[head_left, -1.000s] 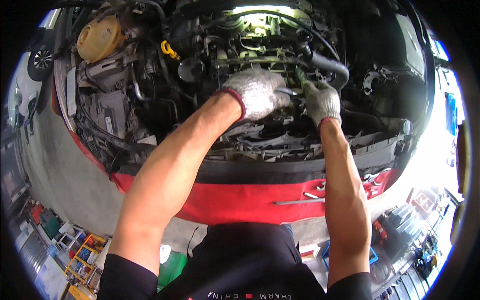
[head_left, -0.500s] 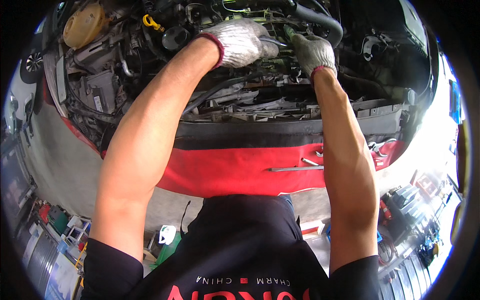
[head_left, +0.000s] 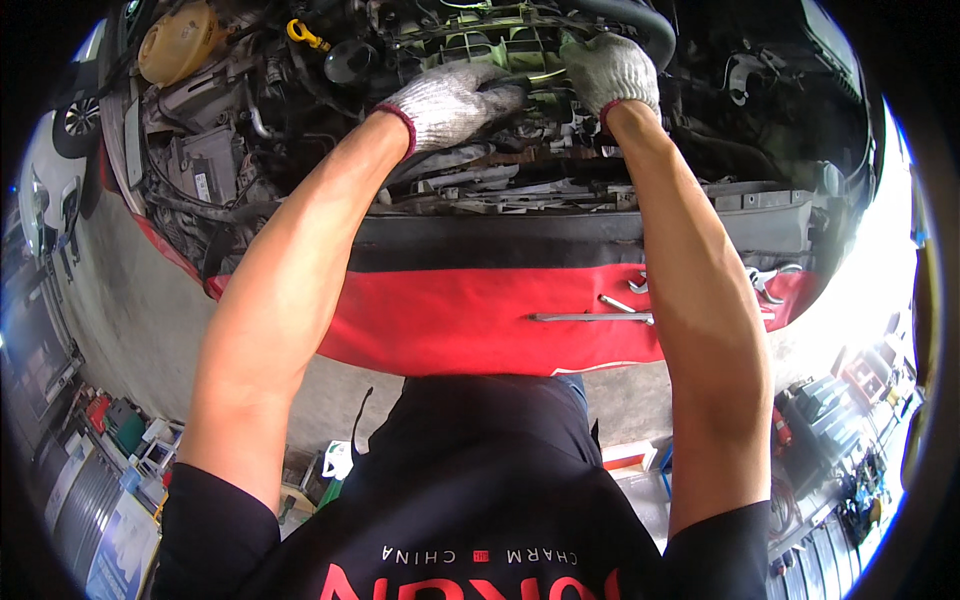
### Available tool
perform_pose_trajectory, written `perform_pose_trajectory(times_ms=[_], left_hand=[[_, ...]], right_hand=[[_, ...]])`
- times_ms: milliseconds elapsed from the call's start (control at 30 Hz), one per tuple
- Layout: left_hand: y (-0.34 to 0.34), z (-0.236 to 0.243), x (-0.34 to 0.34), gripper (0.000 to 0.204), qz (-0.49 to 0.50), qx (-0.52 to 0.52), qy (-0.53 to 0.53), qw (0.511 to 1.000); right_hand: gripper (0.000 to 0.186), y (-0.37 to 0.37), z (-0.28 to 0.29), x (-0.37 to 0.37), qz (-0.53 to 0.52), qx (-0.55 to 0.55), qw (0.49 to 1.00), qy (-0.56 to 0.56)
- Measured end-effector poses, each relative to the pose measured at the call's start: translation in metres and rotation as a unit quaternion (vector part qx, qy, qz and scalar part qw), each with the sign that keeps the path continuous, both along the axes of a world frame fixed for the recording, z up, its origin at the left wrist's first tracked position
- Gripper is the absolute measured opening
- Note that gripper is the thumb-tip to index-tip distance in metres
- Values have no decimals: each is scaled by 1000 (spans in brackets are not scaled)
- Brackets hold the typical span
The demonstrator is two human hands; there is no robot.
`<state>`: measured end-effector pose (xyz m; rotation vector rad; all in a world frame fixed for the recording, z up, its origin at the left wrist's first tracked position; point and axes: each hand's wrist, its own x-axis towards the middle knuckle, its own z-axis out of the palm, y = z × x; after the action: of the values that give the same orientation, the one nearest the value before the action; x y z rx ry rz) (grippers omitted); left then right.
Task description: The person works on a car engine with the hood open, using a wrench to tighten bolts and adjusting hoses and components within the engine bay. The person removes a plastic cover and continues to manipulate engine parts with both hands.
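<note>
Both my hands wear whitish knit gloves with dark red cuffs and reach into a car's engine bay (head_left: 480, 180). My left hand (head_left: 447, 106) lies at the middle of the engine, its darkened fingers pointing right and bent together; what is in them, if anything, is hidden. Just right of them is a lit, ribbed engine part (head_left: 478, 47) with a greenish tint. My right hand (head_left: 612, 76) is closed at the right end of that part, below a thick black hose (head_left: 640, 18). Its fingertips point away from me, and I cannot make out what they grip.
A red and black fender cover (head_left: 430, 310) hangs over the car's front edge. On it lie a long metal tool (head_left: 590, 317), a short metal piece (head_left: 616, 303) and wrenches (head_left: 768, 284). A yellow dipstick handle (head_left: 305, 35) and a tan reservoir (head_left: 178, 42) stand far left.
My left hand has moved down and slightly left; the shiny metal piece at its fingers no longer shows. My right hand has shifted slightly left and farther away. The whole view has tilted slightly.
</note>
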<state>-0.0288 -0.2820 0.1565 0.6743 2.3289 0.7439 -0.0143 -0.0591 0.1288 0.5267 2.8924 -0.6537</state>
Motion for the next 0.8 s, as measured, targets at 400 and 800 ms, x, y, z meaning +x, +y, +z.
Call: perform_pose_trajectory(times_ms=[400,800], left_hand=[[6,-4,15,52,35,-2,14,999],[29,40,-18,55,87,-20,164,982]], right_hand=[[51,4,-12,-3,-13,-32,998,48],[54,-6,1,0,-152,-153,975,-46]])
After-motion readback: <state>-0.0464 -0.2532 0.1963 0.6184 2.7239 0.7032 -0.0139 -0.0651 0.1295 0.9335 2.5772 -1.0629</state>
